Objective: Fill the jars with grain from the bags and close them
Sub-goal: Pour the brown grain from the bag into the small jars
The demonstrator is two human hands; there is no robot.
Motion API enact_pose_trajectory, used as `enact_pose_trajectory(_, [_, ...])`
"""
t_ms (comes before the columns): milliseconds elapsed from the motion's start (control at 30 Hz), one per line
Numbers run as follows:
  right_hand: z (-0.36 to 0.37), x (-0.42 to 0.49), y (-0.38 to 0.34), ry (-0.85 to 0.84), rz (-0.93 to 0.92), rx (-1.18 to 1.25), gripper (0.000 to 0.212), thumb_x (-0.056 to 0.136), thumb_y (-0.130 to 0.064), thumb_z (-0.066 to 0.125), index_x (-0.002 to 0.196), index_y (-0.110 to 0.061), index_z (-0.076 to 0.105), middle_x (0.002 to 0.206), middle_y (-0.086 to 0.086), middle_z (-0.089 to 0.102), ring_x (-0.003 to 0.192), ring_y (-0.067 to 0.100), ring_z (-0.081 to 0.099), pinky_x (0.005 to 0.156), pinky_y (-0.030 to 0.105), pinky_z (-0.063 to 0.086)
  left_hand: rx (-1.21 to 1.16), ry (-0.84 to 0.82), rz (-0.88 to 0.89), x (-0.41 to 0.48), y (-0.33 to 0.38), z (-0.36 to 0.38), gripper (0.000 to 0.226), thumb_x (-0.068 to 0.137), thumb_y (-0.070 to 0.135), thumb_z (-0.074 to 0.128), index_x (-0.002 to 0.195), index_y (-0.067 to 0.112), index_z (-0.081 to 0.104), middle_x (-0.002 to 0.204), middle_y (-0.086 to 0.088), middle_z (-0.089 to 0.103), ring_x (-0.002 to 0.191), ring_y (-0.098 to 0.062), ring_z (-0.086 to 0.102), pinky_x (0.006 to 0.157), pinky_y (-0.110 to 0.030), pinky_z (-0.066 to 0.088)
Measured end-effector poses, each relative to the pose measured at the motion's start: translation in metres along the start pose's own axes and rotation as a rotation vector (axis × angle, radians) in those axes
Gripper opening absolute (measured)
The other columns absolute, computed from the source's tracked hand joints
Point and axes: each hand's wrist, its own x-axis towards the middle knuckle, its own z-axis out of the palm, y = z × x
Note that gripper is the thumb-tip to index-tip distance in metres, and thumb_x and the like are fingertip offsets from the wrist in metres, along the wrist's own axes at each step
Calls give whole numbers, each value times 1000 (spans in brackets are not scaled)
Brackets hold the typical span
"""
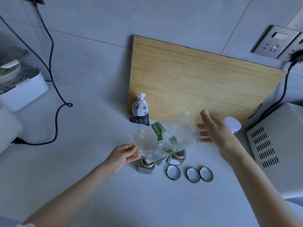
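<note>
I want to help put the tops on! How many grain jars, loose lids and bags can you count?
grain jars: 3
loose lids: 3
bags: 2, the clear bag and the black bag
Total: 8

Home kitchen. Pale counter (82, 145) meets a grey tiled wall (98, 22), with a wooden cutting board (196, 79) leaning on the wall at 12-1 o'clock. Microwave (278, 145) at 3, white countertop appliance (19, 82) at 9, cable (52, 63) running up the wall at 10. Wall socket (275, 41) at 1-2, rice bag (141, 112) at 12, grain jars (177, 157) near centre.
</note>
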Motion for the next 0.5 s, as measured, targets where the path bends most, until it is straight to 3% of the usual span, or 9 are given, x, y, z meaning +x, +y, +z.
enact_pose_trajectory(100, [2, -2, -4, 4, 18, -77, 39, 88, -60, 40, 95, -28, 60, 90, 3, 69, 72, 19, 68, 62, 32, 58, -7, -2, 2, 0, -1, 0, 18, 92, 0, 47, 87, -3, 64, 69, -4, 70, 81, -22, 65, 76, -27, 58])
enact_pose_trajectory(167, [3, -4, -4, -70, 4, -268, 57, 77, -66, 51, 92, -14, 67, 87, 14, 70, 69, 24, 68, 60, 34, 59, -23, 2, 0, 0, -1, -1, 18, 91, -1, 48, 86, -3, 65, 70, -6, 70, 80, -23, 67, 75, -27, 58])
enact_pose_trajectory(233, [4, -7, -4, -62, -38, -372, 51, 80, -54, 62, 76, -3, 71, 72, 16, 72, 56, 20, 67, 57, 30, 57, -26, 1, -2, 0, -2, -2, 19, 91, -2, 47, 85, -4, 65, 71, -8, 71, 79, -21, 68, 74, -26, 58])
enact_pose_trajectory(333, [5, -9, -4, 66, -133, -425, 30, 83, -28, 69, 60, -8, 68, 55, 4, 70, 48, 18, 61, 55, 29, 51, -14, -22, 11, 0, -6, -5, 18, 92, -1, 47, 86, -5, 63, 68, -4, 68, 76, -16, 66, 80, -28, 57])
enact_pose_trajectory(500, [8, -15, -4, 167, -169, -342, 35, 77, -16, 70, 48, -11, 53, 40, 1, 58, 35, 9, 42, 47, 22, 35, -59, -2, 27, 5, -11, -8, 20, 91, -3, 47, 86, -4, 66, 69, -10, 66, 76, -18, 66, 78, -28, 57])
